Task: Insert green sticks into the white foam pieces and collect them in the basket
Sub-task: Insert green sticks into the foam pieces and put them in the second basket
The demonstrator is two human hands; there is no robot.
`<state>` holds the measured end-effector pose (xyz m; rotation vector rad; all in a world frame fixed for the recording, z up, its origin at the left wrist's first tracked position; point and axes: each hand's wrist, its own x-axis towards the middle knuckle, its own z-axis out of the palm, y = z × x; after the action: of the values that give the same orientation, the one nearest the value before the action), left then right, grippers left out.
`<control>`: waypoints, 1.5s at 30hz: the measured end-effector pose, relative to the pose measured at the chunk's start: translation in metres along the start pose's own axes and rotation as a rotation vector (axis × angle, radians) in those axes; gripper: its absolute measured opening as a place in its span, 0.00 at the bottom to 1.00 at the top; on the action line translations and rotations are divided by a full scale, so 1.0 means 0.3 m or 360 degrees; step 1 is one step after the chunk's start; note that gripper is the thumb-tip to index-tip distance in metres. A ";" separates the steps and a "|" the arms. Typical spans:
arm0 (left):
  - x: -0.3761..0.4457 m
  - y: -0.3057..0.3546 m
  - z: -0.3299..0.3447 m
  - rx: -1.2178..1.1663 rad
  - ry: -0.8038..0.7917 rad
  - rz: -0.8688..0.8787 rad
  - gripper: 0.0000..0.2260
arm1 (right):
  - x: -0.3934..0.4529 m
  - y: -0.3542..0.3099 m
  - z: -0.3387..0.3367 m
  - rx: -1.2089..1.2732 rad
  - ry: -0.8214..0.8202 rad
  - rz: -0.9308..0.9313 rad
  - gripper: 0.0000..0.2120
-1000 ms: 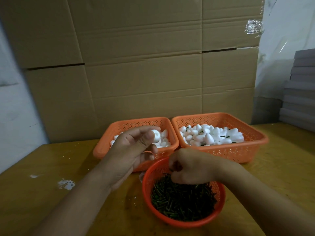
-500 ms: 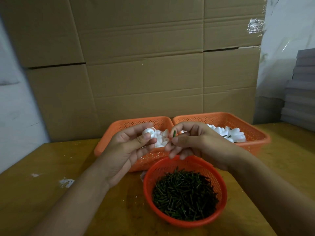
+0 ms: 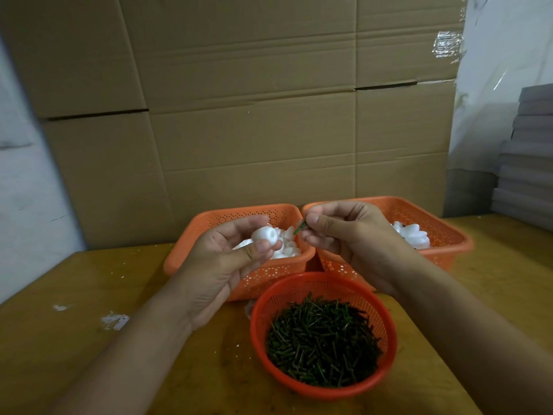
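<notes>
- White scraps (image 3: pixel 115 321) lie on the wooden surface (image 3: pixel 59 354) at the near left.
- The left hand (image 3: pixel 221 265) is raised over the left basket (image 3: pixel 209 235), thumb and fingers curled round one white foam piece (image 3: pixel 264 235).
- More foam (image 3: pixel 288 250) lies loose in that left basket, behind the hand.
- The stick (image 3: pixel 300 227), green and tilted, is pinched at the fingertips of the right hand (image 3: pixel 350 238); its free end points at the held foam piece, just beside it and not touching.
- The round basket (image 3: pixel 389 348) sits nearest, in the middle, filled with a heap of sticks (image 3: pixel 323 339).
- The right basket (image 3: pixel 449 238) stands touching the left one, with foam pieces (image 3: pixel 411 235) showing past the right hand.
- Cardboard boxes (image 3: pixel 254 115) stand along the far edge.
</notes>
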<state>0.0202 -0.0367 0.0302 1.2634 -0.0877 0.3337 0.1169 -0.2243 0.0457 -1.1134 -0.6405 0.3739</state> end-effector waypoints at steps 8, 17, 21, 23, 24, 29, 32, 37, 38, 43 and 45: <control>-0.006 -0.005 0.028 0.0261 0.0022 0.0126 0.16 | -0.008 0.008 0.025 -0.0173 0.0021 -0.0067 0.02; -0.003 -0.010 0.022 0.0358 0.0014 0.0149 0.15 | -0.012 0.014 0.030 -0.0351 -0.0006 -0.0078 0.03; -0.005 -0.015 0.020 0.0385 -0.0017 0.0173 0.14 | -0.011 0.019 0.032 -0.0350 -0.0041 -0.0077 0.02; -0.007 -0.016 0.023 0.0396 -0.0043 0.0185 0.14 | -0.010 0.025 0.035 -0.0373 -0.0049 -0.0083 0.01; -0.006 -0.016 0.025 0.0399 -0.0049 0.0188 0.14 | -0.008 0.028 0.036 -0.0396 -0.0049 -0.0096 0.02; -0.004 -0.013 0.022 0.0406 -0.0015 0.0182 0.15 | -0.009 0.035 0.034 -0.0521 -0.0048 -0.0138 0.03; -0.007 -0.013 0.020 0.0422 -0.0021 0.0187 0.15 | -0.009 0.039 0.037 -0.0591 -0.0061 -0.0173 0.03; -0.003 -0.013 0.023 0.0441 0.0010 0.0195 0.16 | -0.012 0.045 0.041 -0.0592 -0.0072 -0.0191 0.05; -0.003 -0.013 0.022 0.0450 0.0006 0.0192 0.16 | -0.013 0.045 0.042 -0.0587 -0.0074 -0.0193 0.05; -0.005 -0.009 0.023 0.0485 -0.0004 0.0204 0.16 | -0.016 0.040 0.047 -0.0613 -0.0086 -0.0180 0.04; -0.006 0.000 0.023 0.0488 -0.0005 0.0232 0.16 | -0.018 0.035 0.047 -0.0654 -0.0092 -0.0158 0.05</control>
<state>0.0192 -0.0436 0.0320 1.5654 -0.1356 0.4846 0.1042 -0.2131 0.0387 -1.4582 -0.8442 0.1923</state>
